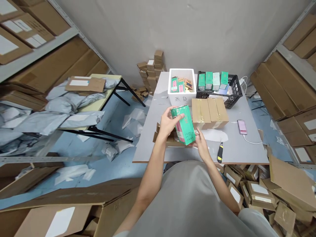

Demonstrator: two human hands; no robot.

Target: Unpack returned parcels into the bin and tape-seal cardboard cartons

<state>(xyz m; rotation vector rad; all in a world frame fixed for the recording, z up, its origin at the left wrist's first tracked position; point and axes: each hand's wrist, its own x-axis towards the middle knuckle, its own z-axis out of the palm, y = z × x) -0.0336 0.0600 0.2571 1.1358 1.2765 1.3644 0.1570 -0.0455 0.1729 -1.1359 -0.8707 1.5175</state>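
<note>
A green printed box [185,126] with a pink patch on its side is held up over the front of the table, tilted. My left hand [170,121] grips its upper left part, thumb across the front. At its lower right corner, the fingers of my right hand [200,143] close around the edge and partly behind it. Below the green box lies an opened brown cardboard box [172,141], largely hidden by it and my left hand. Two taped brown cartons [209,112] sit just behind my right hand.
A white foam box [182,98] holds green boxes and small packets. Beside it, a black crate [233,95] holds several green boxes. A yellow-black utility knife [220,152] and a phone [242,127] on a cable lie right. Cardboard boxes [259,194] crowd the floor; grey parcels [64,105] cover the left table.
</note>
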